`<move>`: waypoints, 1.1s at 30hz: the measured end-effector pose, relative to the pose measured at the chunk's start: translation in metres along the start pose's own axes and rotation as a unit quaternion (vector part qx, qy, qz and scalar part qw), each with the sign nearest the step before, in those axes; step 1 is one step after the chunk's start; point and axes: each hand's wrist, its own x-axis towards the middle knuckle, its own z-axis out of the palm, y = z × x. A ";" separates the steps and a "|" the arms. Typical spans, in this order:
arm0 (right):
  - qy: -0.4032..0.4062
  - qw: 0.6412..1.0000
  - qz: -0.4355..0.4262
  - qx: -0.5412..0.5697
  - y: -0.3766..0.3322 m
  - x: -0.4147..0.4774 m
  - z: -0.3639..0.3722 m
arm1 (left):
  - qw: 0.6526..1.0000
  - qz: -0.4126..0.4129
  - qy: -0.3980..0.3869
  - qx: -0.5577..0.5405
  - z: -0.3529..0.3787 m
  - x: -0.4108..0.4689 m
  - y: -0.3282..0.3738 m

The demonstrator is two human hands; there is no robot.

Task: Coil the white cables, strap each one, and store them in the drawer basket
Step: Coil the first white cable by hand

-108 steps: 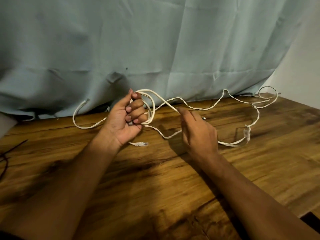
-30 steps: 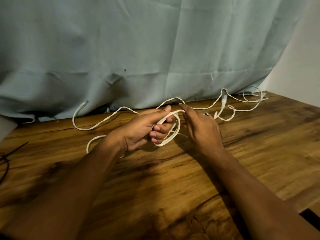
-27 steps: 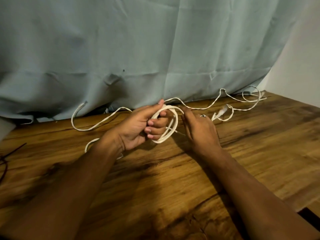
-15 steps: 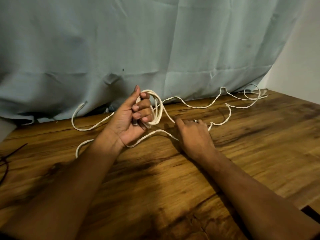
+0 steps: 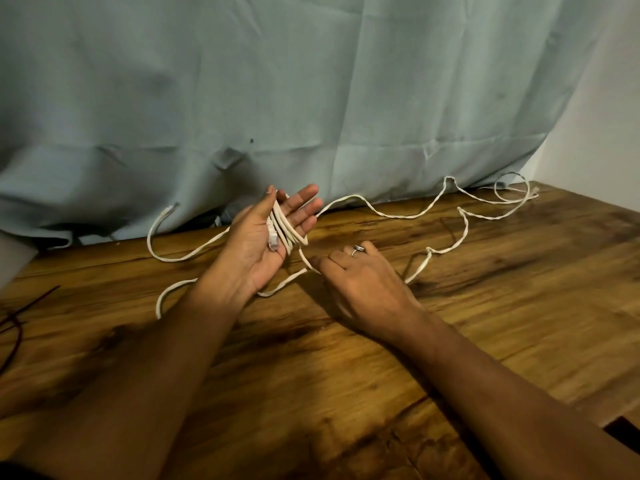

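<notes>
The left hand [image 5: 252,252] has opened from its curl of half a second ago. Its grip is now wide, fingers straight, and the loops of the white network cable [image 5: 285,227] lie across the palm with the clear plug [image 5: 273,242] on top. The right hand [image 5: 363,282] lies palm-down over the loose run on the bench [image 5: 485,323]; whether it pinches the cable cannot be told. The open palm is judged ready for another loop. Much cable remains uncoiled, trailing to the far right.

Bare forearms, no sleeves, silver ring [image 5: 357,250] on right hand [image 5: 363,282]
</notes>
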 end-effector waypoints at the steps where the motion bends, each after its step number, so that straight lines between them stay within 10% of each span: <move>1: 0.002 1.000 -0.004 0.002 -0.001 0.000 -0.001 | 1.000 0.006 -0.005 0.024 0.001 0.000 -0.001; 9: 0.146 0.988 -0.001 0.058 0.003 -0.004 -0.008 | 0.954 0.029 -0.025 0.298 0.014 -0.010 -0.019; 14: 0.210 0.977 0.012 0.032 0.010 -0.004 -0.009 | 0.835 0.112 0.023 0.538 0.006 -0.011 -0.024; 33: 0.244 0.941 0.116 0.205 0.025 -0.009 -0.011 | 0.847 0.026 -0.089 0.524 0.020 -0.016 -0.015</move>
